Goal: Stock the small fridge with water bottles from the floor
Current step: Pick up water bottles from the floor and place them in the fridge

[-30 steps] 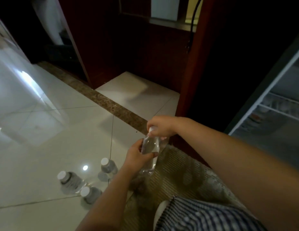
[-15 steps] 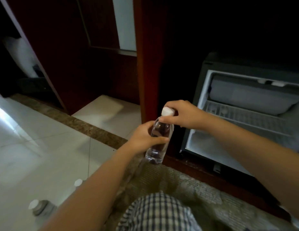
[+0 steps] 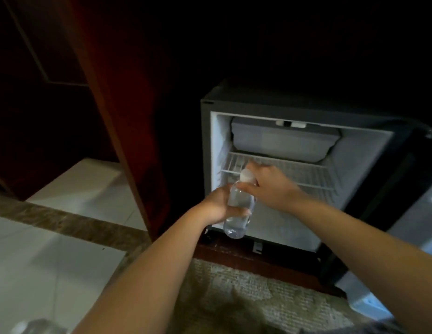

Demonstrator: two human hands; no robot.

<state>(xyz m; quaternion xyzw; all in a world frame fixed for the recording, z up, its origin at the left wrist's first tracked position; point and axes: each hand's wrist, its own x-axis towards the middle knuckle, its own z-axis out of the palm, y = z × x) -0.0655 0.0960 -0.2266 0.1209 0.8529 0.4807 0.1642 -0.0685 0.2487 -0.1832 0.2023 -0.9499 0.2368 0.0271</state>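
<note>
Carpet (image 3: 234,292) and pale tiles (image 3: 53,261) front the open fridge (image 3: 206,141); fingers of left hand (image 3: 217,206) and right hand (image 3: 270,186) grip one bottle (image 3: 235,226).

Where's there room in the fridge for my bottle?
The wire shelf looks bare to the right of the right hand, under the freezer box. The fridge floor below that shelf, between the side walls, looks bare too. It is crowded only at the front left, where the left hand and right hand hold the bottle.
</note>
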